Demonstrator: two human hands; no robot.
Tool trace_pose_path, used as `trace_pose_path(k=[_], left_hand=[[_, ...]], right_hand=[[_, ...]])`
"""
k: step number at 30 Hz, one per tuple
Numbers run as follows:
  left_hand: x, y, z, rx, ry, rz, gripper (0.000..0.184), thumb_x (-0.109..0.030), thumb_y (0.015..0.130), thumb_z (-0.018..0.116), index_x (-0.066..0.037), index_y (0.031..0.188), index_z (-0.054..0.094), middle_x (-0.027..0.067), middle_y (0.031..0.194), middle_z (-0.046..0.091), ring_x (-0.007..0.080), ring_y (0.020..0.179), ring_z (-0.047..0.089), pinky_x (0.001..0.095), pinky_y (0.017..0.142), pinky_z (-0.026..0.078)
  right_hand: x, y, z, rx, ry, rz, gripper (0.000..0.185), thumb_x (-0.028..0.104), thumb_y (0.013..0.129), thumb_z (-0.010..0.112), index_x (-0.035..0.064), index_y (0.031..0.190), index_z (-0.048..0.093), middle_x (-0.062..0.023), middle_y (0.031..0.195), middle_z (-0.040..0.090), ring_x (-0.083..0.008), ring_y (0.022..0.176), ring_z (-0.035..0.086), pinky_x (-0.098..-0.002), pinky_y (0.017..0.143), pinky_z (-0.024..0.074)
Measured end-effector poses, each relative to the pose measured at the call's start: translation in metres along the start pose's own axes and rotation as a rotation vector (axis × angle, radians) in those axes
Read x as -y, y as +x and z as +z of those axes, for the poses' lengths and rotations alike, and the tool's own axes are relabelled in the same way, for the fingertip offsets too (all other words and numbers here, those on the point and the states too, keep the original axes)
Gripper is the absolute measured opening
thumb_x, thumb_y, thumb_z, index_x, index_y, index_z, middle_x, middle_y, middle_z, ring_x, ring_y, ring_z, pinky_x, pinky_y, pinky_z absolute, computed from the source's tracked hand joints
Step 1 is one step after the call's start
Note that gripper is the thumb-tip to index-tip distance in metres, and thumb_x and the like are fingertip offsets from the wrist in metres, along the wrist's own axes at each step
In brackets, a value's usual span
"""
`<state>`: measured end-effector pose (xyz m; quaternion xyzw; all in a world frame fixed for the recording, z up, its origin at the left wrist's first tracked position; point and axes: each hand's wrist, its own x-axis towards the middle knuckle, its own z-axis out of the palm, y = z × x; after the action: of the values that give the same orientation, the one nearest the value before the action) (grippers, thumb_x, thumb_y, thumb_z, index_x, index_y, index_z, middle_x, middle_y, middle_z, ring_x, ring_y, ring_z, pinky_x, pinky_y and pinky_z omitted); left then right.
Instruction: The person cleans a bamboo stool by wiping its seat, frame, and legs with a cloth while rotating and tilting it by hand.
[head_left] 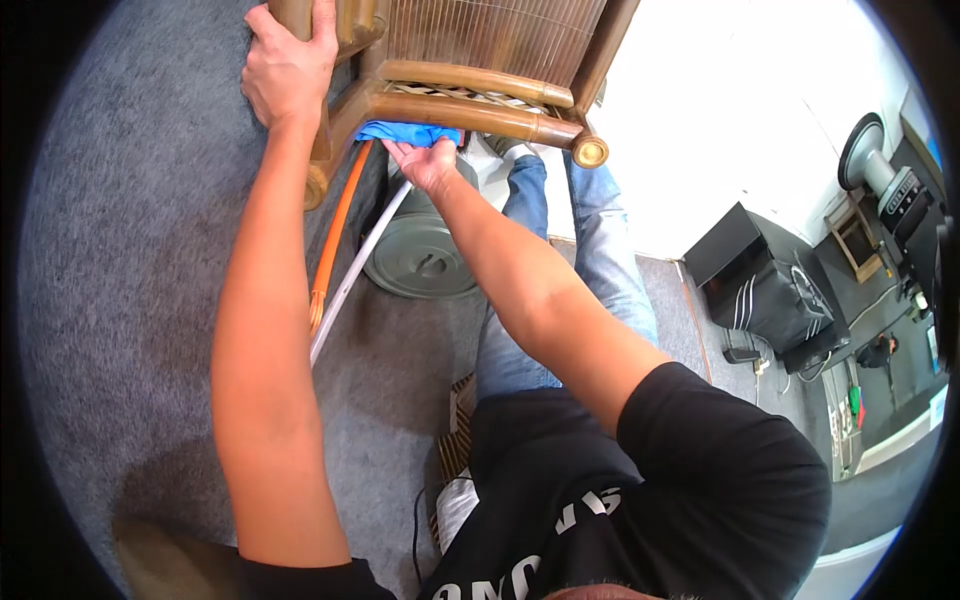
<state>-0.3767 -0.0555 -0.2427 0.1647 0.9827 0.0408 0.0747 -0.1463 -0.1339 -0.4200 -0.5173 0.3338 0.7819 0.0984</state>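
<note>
Bamboo furniture [470, 115] fills the far part of the scene, just left of centre; expect a stiff frame, awkward in bulk though probably not very heavy, with glossy poles that may slip under a damp palm. Its thick posts and rails look like your safest holds; the thin slatted panel [480, 40] seems more fragile, so keep pressure off it. Your left hand [290, 70] is wrapped around a post on the left. Your right hand [425, 165] is palm up at the blue cloth [405, 133] below the near rail; you cannot tell from here whether it grips. That cloth looks light and limp, best taken by a gathered fold.
</note>
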Motion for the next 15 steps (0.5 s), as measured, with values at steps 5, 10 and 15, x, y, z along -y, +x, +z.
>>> trace_pose_path(k=[5,10,15], left_hand=[[0.0,0.0,-0.001,0.012,-0.006,0.006,0.077,-0.072,0.089,0.056,-0.002,0.123,0.05,0.0277,0.097,0.073,0.0481,0.093,0.07,0.0537,0.084,0.055],[-0.001,-0.001,0.001,-0.01,0.001,0.004,0.075,-0.071,0.089,0.057,-0.004,0.121,0.05,0.0268,0.096,0.073,0.0477,0.093,0.07,0.0535,0.082,0.055],[-0.002,0.001,0.0,-0.001,-0.032,-0.013,0.073,-0.071,0.089,0.058,-0.005,0.119,0.051,0.0262,0.095,0.073,0.0471,0.092,0.071,0.0535,0.082,0.056]], right_hand=[[0.076,-0.007,-0.028,-0.01,-0.03,-0.073,0.073,0.065,0.098,0.042,0.015,0.151,0.041,-0.0141,0.157,0.042,-0.0387,0.145,0.039,-0.0679,0.116,0.026],[0.186,-0.079,-0.047,-0.184,-0.034,-0.367,0.065,0.056,0.102,0.039,0.0113,0.149,0.042,-0.0152,0.154,0.045,-0.0368,0.143,0.042,-0.0639,0.117,0.0303],[0.188,-0.087,-0.051,-0.096,-0.003,-0.369,0.067,0.056,0.098,0.046,0.0117,0.148,0.044,-0.0125,0.156,0.045,-0.0358,0.143,0.042,-0.0612,0.12,0.0265]])
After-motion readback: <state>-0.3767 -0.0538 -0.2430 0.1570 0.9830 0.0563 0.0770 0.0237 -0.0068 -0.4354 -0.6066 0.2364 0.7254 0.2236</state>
